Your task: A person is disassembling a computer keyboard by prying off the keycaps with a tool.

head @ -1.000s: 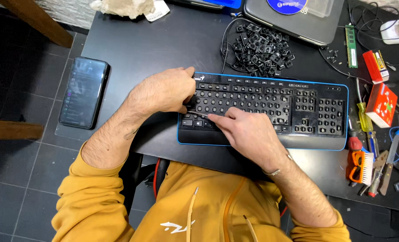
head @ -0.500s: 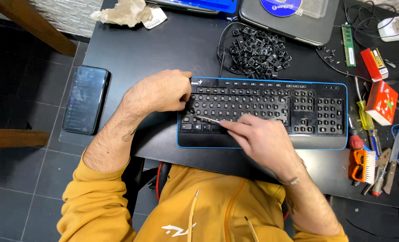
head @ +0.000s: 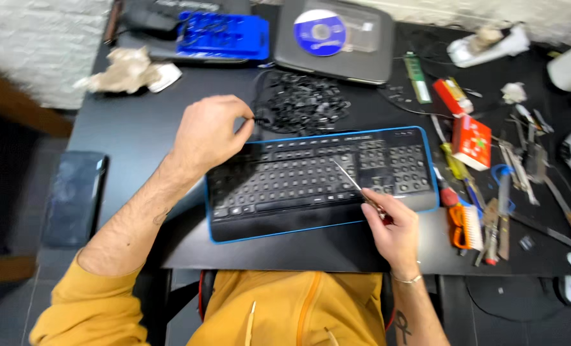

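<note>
Head: right hand (head: 393,232) grips tweezers (head: 356,186) (keyboard (head: 317,182)).

- Dark phone (head: 74,198), screen blank, lies flat on the table edge, well off to your left.
- Two small red boxes (head: 471,142) with white label patches sit right of the keyboard; the smaller one (head: 451,96) lies farther back.
- Blue-labelled disc (head: 319,32) rests on the grey case at the back.
</note>
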